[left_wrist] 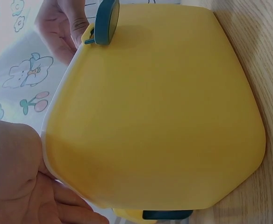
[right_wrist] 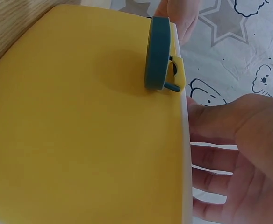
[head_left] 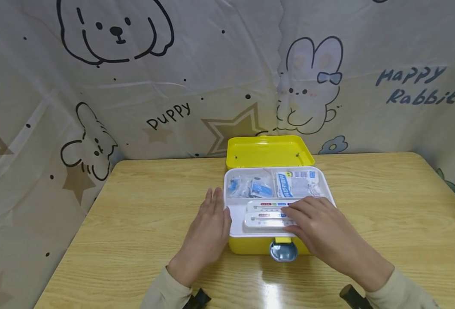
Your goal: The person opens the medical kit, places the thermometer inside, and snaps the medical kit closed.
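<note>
A yellow first-aid box (head_left: 250, 246) stands with its lid (head_left: 270, 152) tipped back and a white tray (head_left: 237, 221) in its top. Two slim white thermometer cases lie one behind the other in the tray's front compartment: the rear case (head_left: 256, 206) and the front case (head_left: 264, 220). My right hand (head_left: 324, 229) reaches over the tray's right edge and pinches the front case's right end between thumb and fingers; its fingertips are hidden in the right wrist view. With fingers straight, my left hand (head_left: 208, 229) rests against the box's left side at the tray rim.
Small blue-and-white packets (head_left: 260, 188) in clear bags fill the tray's rear left compartment. A printed white packet (head_left: 298, 183) lies in the rear right one. From the box's front hangs a round dark latch (head_left: 283, 251). A patterned cloth (head_left: 219, 86) hangs behind the wooden table (head_left: 154, 206).
</note>
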{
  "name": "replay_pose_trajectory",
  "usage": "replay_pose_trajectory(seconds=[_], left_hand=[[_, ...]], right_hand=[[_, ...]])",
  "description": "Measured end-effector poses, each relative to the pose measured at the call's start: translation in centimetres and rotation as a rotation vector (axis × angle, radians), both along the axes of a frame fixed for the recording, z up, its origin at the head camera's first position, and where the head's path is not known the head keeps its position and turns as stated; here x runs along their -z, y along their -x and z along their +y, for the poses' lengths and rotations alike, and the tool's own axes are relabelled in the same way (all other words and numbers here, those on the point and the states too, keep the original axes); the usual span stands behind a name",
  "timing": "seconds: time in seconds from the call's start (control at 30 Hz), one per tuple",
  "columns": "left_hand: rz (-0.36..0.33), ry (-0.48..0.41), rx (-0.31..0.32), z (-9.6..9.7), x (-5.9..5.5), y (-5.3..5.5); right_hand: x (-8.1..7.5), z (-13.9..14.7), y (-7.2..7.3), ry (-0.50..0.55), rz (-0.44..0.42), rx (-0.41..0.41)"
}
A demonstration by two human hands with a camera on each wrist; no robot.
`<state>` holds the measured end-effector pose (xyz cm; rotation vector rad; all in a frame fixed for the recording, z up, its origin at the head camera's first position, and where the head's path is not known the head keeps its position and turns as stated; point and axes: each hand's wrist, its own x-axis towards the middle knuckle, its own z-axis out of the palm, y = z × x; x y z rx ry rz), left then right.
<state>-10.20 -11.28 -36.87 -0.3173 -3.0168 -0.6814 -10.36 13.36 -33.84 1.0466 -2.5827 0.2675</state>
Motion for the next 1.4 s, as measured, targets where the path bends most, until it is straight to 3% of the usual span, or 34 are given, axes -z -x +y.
replay_pose_trajectory(seconds=[1.1, 1.4], left_hand=[[0.016, -0.016, 0.016, -0.15, 0.18, 0.04], [0.011, -0.024, 0.012, -0.17, 0.23, 0.04]], right_hand=[[-0.43, 0.08, 0.32, -0.054, -0.048, -0.017], [0.06, 0.13, 0.54, 0.019, -0.033, -0.055]])
